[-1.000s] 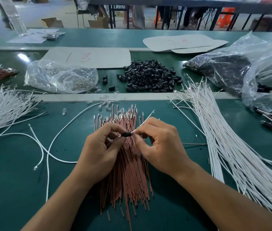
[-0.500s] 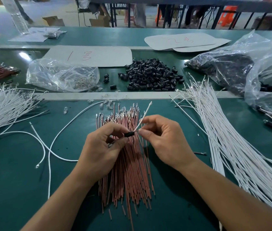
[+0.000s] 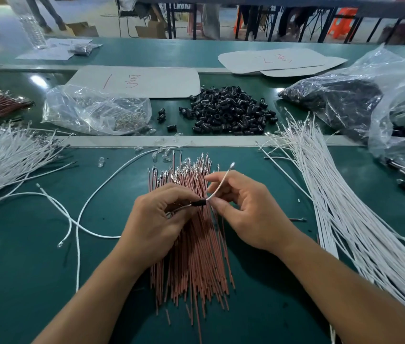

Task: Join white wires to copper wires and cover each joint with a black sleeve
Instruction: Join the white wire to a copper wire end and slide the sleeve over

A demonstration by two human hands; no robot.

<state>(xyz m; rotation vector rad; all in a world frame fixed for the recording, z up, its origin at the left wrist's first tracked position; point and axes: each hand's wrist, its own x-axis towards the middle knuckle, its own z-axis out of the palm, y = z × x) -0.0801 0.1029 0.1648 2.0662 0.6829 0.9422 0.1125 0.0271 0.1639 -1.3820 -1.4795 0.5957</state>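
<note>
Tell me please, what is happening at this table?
A person is assembling wires by hand. The left hand pinches a black sleeve, and the right hand pinches a short white wire that enters it, above a pile of copper wires. More loose sleeves and white wires lie on the green table.

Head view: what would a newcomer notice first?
At centre, the left hand and right hand meet at a black sleeve, with a white wire curving up from it. Beneath them lies a copper wire bundle; behind it sits a heap of sleeves, and white wires fan along the right.
</note>
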